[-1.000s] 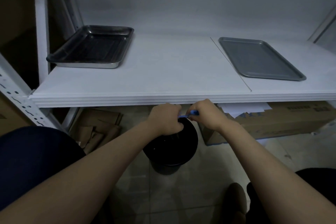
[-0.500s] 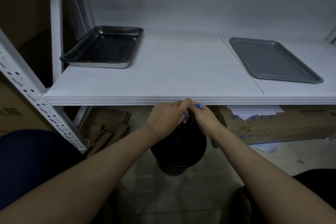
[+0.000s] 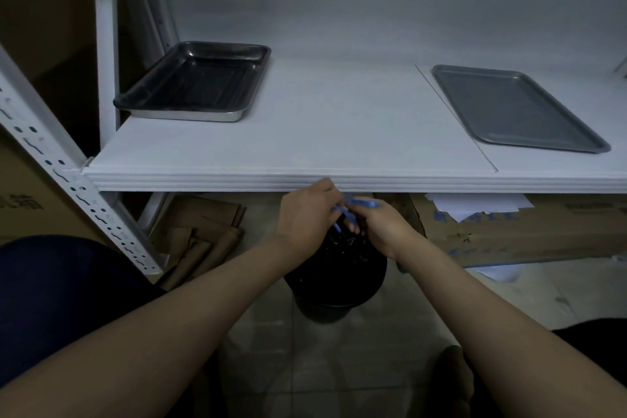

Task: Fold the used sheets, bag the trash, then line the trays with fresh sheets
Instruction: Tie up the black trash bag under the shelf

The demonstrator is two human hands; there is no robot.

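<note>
Hands (image 3: pixel 305 219) (image 3: pixel 381 229) drawn together, blue tie (image 3: pixel 360 203), shelf (image 3: pixel 203 180) overhead

Your left hand (image 3: pixel 305 217) and right hand (image 3: pixel 383 227) meet just below the front edge of the white shelf (image 3: pixel 339 132), both pinching the blue drawstring (image 3: pixel 361 203) above the black trash bag (image 3: pixel 339 265). On the shelf, a deep steel tray (image 3: pixel 196 81) sits at the left and a flat grey tray (image 3: pixel 515 108) at the right, well apart.

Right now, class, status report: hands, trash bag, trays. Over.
Left hand and right hand pinch blue drawstring above black trash bag. Deep tray and flat tray unlined. Shelf edge close overhead.
</note>
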